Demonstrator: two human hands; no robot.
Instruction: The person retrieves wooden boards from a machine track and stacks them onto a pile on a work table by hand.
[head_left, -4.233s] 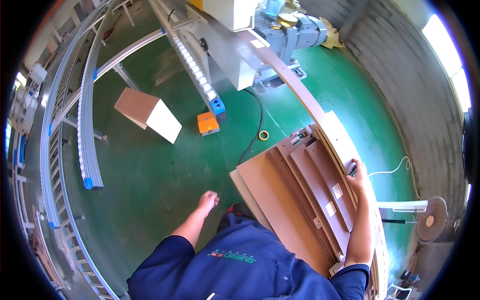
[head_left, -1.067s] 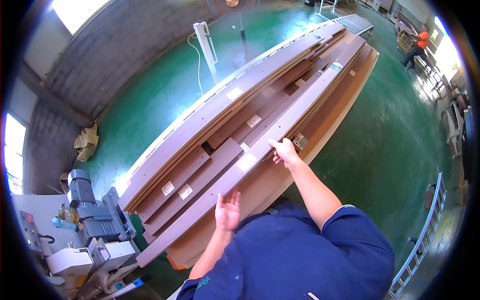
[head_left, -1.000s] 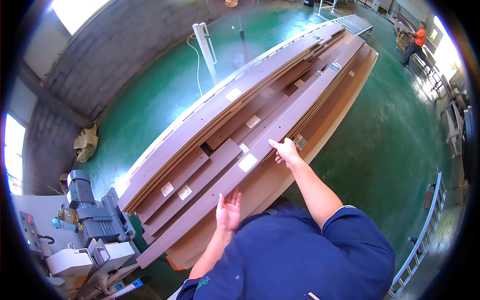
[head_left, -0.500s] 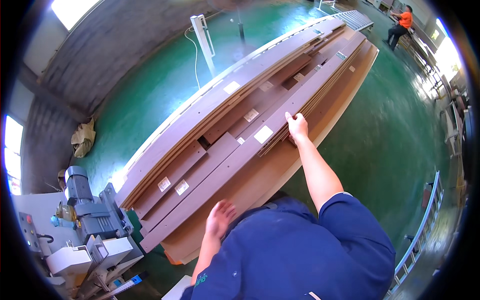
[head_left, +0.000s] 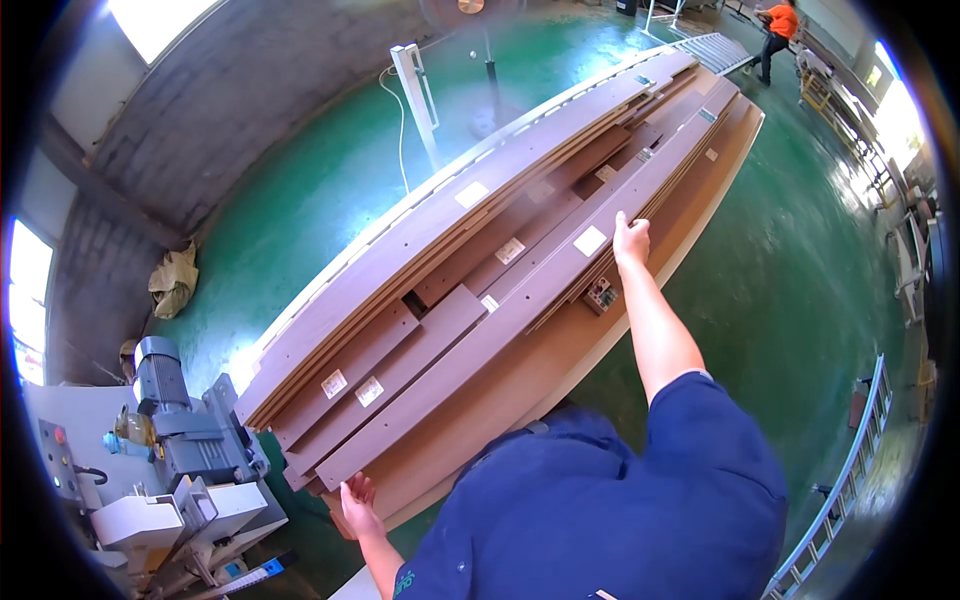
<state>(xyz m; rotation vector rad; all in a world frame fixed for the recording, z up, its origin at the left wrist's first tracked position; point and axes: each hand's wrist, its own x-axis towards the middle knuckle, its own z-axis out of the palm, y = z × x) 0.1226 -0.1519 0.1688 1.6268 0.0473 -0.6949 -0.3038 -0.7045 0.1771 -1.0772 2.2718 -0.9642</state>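
Observation:
A long purple-brown board (head_left: 455,372) with a white label lies on top of the near stack, slanting from lower left to upper right. My right hand (head_left: 631,240) grips this board by its near edge, thumb on top and fingers partly hidden beneath. At the board's lower-left end is my left hand (head_left: 360,505), its fingers apart and touching or very close to the corner. Under and beside the board lie several similar panels, and a wide light-brown sheet (head_left: 520,385) is beneath them.
A grey machine with a motor (head_left: 190,430) stands at the left. Beyond the panels rises a white post (head_left: 415,100) with a cable. A roller conveyor (head_left: 712,52) is at the far end; a person in orange (head_left: 778,25) is farther off. A ladder-like rail (head_left: 835,490) lies right.
The labelled board has slid toward the upper right, with my right hand moving along with it. My left hand has gone down and left to the board's end. The distant person has stood up.

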